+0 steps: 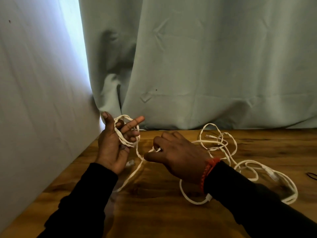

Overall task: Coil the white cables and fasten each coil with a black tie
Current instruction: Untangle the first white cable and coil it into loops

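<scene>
My left hand (pixel 112 148) is raised above the table's left side, palm toward me. A small coil of white cable (pixel 127 134) is looped round its fingers. From the coil the cable runs down and right to my right hand (pixel 176 157), which pinches it between thumb and fingers. A loose tangle of white cables (pixel 221 143) lies on the wooden table (pixel 154 212) to the right, partly hidden under my right forearm. A white plug (pixel 130 163) hangs below my left hand. A black tie (pixel 312 176) lies at the right edge.
A pale green curtain (pixel 205 66) hangs right behind the table's far edge. A white wall (pixel 34 83) borders the table on the left. More cable loops (pixel 274 177) lie by my right sleeve.
</scene>
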